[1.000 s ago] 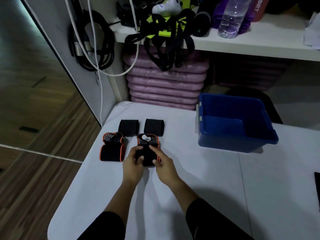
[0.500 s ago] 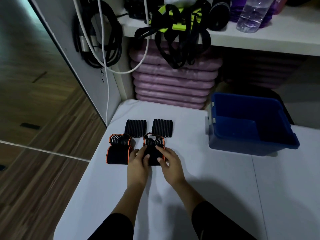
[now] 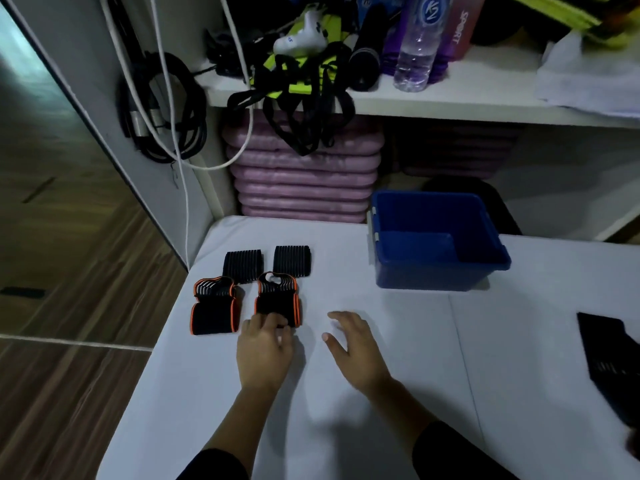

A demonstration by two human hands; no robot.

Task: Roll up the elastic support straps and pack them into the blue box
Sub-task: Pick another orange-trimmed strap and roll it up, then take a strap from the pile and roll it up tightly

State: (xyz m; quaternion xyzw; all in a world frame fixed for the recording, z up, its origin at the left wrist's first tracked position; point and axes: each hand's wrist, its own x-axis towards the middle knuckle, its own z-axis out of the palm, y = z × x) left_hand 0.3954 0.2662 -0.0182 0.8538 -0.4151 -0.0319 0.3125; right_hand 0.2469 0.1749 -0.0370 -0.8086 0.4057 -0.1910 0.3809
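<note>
Left hand [image 3: 265, 344] pinches the near end of 1 black orange-trimmed elastic strap [image 3: 277, 301]; right hand [image 3: 351, 344] spread loose (holding nothing).

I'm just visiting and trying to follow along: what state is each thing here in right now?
Blue box: upright, open-topped, nothing visible inside.
Held orange strap: folded, near end gripped.
Other orange strap: folded flat, untouched.
Two black ribbed straps: lying flat, untouched.
Left hand: fingers curled on the held strap's near end.
Right hand: open, holding nothing.
Water bottle: upright on the shelf.
</note>
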